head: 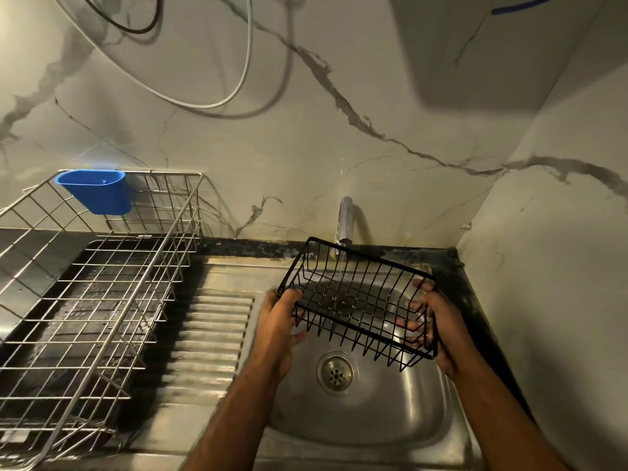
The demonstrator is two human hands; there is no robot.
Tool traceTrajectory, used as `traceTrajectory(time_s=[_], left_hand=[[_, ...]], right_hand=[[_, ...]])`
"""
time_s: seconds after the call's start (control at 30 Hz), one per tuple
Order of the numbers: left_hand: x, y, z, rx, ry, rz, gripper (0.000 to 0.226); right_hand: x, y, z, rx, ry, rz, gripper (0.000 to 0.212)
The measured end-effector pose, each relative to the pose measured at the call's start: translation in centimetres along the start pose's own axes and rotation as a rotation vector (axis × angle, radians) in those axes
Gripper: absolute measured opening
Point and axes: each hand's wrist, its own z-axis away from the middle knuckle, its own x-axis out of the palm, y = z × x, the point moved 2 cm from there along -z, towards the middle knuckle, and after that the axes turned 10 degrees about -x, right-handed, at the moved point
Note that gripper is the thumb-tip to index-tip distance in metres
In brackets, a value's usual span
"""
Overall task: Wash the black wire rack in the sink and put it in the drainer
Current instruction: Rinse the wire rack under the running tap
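The black wire rack is a small open basket held tilted above the steel sink. A thin stream of water from the chrome tap runs down through its wires. My left hand grips the rack's left end, thumb over the rim. My right hand grips the right end, with fingers curled inside the basket. The drainer, a large silver wire basket, stands on the counter to the left of the sink and holds no dishes.
A blue plastic cup hangs on the drainer's back rim. A ribbed steel draining board lies between drainer and sink. The drain is open at the sink's bottom. Marble-patterned walls close in behind and to the right, with cables hanging above.
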Motion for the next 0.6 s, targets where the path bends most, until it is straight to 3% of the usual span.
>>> traceTrajectory(time_s=[0.1, 0.3, 0.47, 0.6], left_hand=[[-0.14, -0.04, -0.05, 0.004, -0.002, 0.008, 0.018], [-0.01, 0.05, 0.07, 0.0, -0.007, 0.015, 0.049], [0.49, 0.05, 0.09, -0.003, -0.013, 0.018, 0.053], [0.7, 0.1, 0.26, 0.002, -0.025, 0.015, 0.04]], right_hand=[[0.05, -0.11, -0.08, -0.007, 0.0, 0.008, 0.027], [-0.31, -0.07, -0.38, -0.011, 0.007, 0.019, 0.027], [-0.7, -0.15, -0.45, 0.001, 0.015, 0.022, 0.029], [-0.91, -0.2, -0.45, 0.003, 0.013, 0.006, 0.029]])
